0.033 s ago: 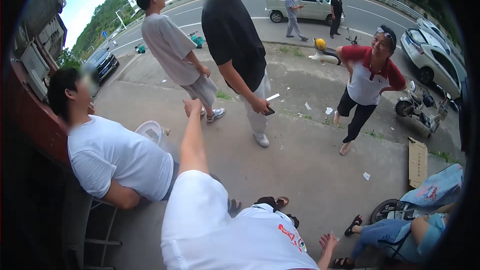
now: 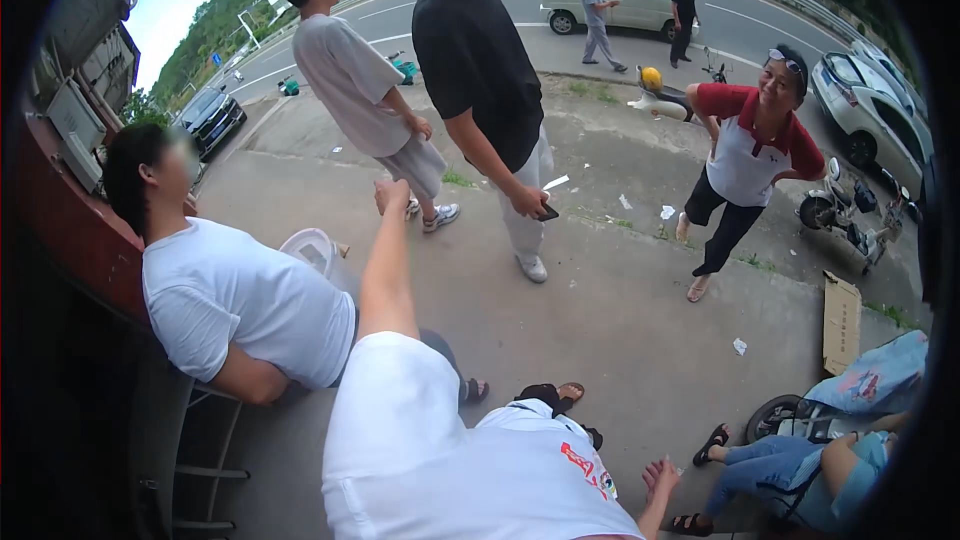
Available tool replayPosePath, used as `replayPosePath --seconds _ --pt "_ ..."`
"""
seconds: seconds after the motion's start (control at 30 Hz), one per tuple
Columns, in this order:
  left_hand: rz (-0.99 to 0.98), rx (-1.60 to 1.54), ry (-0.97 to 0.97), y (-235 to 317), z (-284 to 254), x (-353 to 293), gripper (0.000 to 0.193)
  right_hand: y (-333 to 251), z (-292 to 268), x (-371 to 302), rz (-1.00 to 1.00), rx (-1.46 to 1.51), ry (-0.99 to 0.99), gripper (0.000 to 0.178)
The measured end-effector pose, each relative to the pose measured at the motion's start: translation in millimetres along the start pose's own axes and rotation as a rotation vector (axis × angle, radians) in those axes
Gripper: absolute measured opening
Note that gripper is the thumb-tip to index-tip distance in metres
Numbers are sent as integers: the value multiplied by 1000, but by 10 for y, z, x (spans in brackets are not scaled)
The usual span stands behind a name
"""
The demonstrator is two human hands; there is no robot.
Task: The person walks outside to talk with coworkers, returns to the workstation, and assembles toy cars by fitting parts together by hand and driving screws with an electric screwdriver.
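My left arm stretches forward in a white sleeve, my left hand raised with its fingers curled closed; nothing shows in it. Beyond that hand stand a person in a pale grey shirt and a person in a black T-shirt, who holds a dark phone. Low at the right of my white printed shirt is my right hand, its fingers bent together. Something small and pale shows at its fingertips, too small to name.
A person in a white T-shirt sits close on my left, beside a white bucket. Ahead right stands a person in a red-and-white shirt. A parked scooter, flat cardboard and a seated person's jeans are at the right.
The whole view has shifted slightly, with the people and vehicles a little further right. My left hand appears slightly higher; my right hand stays low.
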State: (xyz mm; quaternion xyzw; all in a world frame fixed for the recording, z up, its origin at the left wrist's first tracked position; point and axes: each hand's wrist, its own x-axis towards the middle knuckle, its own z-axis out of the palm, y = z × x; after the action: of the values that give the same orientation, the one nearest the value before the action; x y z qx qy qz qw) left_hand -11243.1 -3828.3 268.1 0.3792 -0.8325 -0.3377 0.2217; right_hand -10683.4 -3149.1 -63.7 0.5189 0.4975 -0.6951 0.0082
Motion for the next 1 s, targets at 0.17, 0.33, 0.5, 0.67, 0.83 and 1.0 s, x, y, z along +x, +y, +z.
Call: replayPosePath --seconds 0.17,0.33,0.5,0.67,0.83,1.0 --pt "174 -42 -526 -989 640 -1062 38 564 -123 -243 220 -122 -55 41" --pt "215 508 -1195 -2885 852 -4095 71 1314 -456 -1164 421 -331 2 38" --pt "-527 459 -1188 -3190 555 -4011 54 2407 -1176 -1346 555 -175 -29 50" --pt "-359 398 -1041 -2909 996 -3034 36 2751 -1162 -1278 522 -257 -80 42" --pt "-55 104 -1300 -1882 1199 -2785 48 1853 -417 -1305 436 -378 -167 38" --pt "-203 -275 -1268 -1103 782 -1899 78 1056 418 -768 287 -440 -161 38"
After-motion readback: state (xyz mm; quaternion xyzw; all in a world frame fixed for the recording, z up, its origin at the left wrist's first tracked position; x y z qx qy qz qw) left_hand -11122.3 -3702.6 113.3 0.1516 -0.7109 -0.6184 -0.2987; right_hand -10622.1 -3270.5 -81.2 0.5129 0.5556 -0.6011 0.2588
